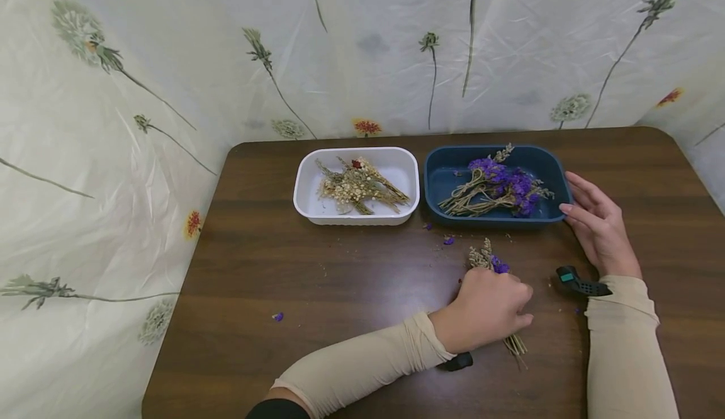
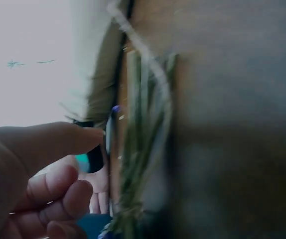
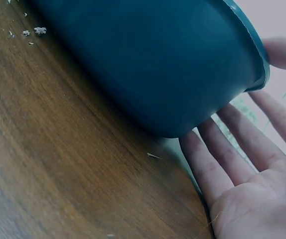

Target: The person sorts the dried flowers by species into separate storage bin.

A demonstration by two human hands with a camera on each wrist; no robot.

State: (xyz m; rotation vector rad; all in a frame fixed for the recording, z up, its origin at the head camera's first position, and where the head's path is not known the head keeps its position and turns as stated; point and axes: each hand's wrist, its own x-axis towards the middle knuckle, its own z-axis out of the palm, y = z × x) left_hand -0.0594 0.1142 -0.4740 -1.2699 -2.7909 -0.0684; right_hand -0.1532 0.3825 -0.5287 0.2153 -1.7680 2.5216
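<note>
In the head view my left hand (image 1: 488,306) is over a small tied bunch of dried flowers (image 1: 481,256), lying on the table with its stems toward the lower right. The left wrist view shows bare stems (image 2: 140,119) beside that hand, its thumb extended and fingers loosely curled with nothing between them. My right hand (image 1: 600,224) touches the right end of a dark blue tray (image 1: 498,220). Its fairly straight fingers (image 3: 247,137) rest along the tray's outer wall, the thumb at the rim. Purple bunches (image 1: 512,186) lie inside the tray.
To the left of the blue tray stands a white tray (image 1: 362,220) holding cream dried bunches (image 1: 354,186). Fallen purple petals (image 1: 277,316) and crumbs dot the brown wooden table (image 1: 238,268). Behind it hangs a flower-print sheet (image 1: 368,54).
</note>
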